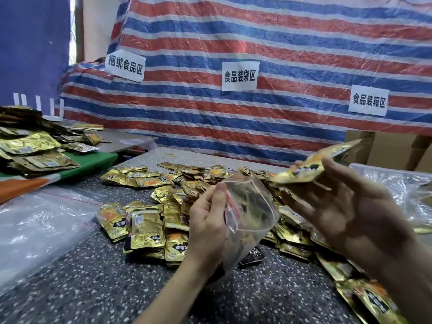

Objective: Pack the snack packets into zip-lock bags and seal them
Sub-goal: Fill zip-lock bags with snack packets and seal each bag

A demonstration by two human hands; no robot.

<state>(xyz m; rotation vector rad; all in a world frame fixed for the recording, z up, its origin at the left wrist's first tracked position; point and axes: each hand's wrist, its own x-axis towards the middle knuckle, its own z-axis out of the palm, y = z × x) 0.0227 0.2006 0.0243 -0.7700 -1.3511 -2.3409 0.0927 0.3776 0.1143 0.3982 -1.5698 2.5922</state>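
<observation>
Gripped the zip-lock bag [252, 213] in the left hand [207, 223], mouth open above the table [93, 288], and held one snack packet [289, 176] in the right hand [346, 206] at 2 o'clock from that mouth, long axis 8 to 2.

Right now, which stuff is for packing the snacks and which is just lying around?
For the job:
zip-lock bag, held open by the left hand
gold snack packet, held by the right hand
loose packets on the table

Just lying about:
striped tarp
paper signs
bigger gold pouches at far left
</observation>
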